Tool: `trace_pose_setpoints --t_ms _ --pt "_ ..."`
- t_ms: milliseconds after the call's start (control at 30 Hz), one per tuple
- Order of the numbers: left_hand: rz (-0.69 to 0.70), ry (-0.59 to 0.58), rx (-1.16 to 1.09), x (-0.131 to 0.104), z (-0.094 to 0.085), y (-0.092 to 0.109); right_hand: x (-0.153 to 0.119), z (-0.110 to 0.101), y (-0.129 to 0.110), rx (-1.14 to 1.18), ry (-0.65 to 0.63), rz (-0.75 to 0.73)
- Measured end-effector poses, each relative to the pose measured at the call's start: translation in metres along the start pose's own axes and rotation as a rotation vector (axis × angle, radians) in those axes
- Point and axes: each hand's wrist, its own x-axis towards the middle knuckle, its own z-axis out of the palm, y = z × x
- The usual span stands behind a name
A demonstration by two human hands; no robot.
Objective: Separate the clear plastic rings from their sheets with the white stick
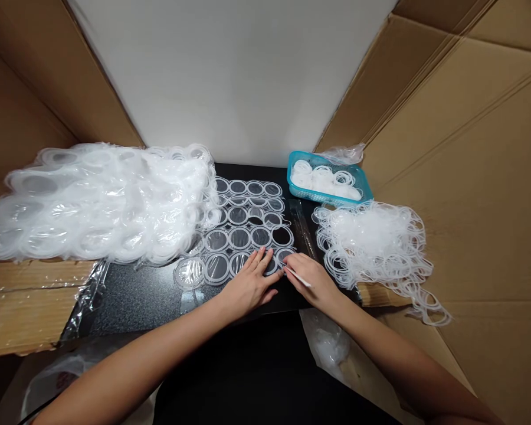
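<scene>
A clear plastic sheet of round ring shapes (216, 238) lies flat on the black table (137, 295), its rows running away from me. My left hand (248, 286) rests palm down on the near row with its fingers spread. Just to its right, my right hand (312, 280) is closed around a thin white stick-like tool (298, 277). The tool's tip is at the near right corner of the sheet, by a ring partly hidden under my fingers. One circle in the second row, at the right edge, looks dark and cut out.
A thick pile of similar sheets (115, 200) covers the left side. At the back right stands a blue basket (327, 199) holding loose white rings (323, 177). In front of it lies a heap of ring-shaped scrap (376, 242). Cardboard walls (469, 177) flank the table.
</scene>
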Motion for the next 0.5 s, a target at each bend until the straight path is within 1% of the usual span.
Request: trace_pose_setpoints --t_ms 33,67,133,167,200,233,300,400,500 --pt "-0.007 0.001 -0.004 0.000 0.000 0.000 -0.002 -0.005 0.005 -0.029 0.062 0.013" --pt "-0.010 0.003 -0.007 0.001 -0.001 0.000 -0.002 -0.012 0.011 -0.056 0.159 0.061" --pt "0.001 0.013 -0.008 0.001 -0.001 0.001 0.000 -0.028 0.024 -0.098 0.389 0.219" --pt "0.011 0.027 -0.005 0.000 -0.002 0.002 0.002 -0.035 0.029 -0.104 0.467 0.290" --pt "0.018 0.047 0.002 -0.002 -0.002 0.002 0.006 -0.040 0.032 -0.090 0.497 0.335" --pt "0.017 0.071 0.011 -0.004 -0.002 0.003 0.010 -0.041 0.031 -0.053 0.474 0.349" --pt "-0.017 0.129 0.038 -0.013 -0.003 0.004 0.017 -0.036 0.020 0.073 0.316 0.310" --pt "-0.093 0.180 0.083 -0.032 -0.002 0.006 0.026 -0.014 -0.007 0.214 0.052 0.200" --pt "-0.099 0.176 0.114 -0.047 0.000 0.006 0.030 0.004 -0.026 0.237 -0.143 0.128"
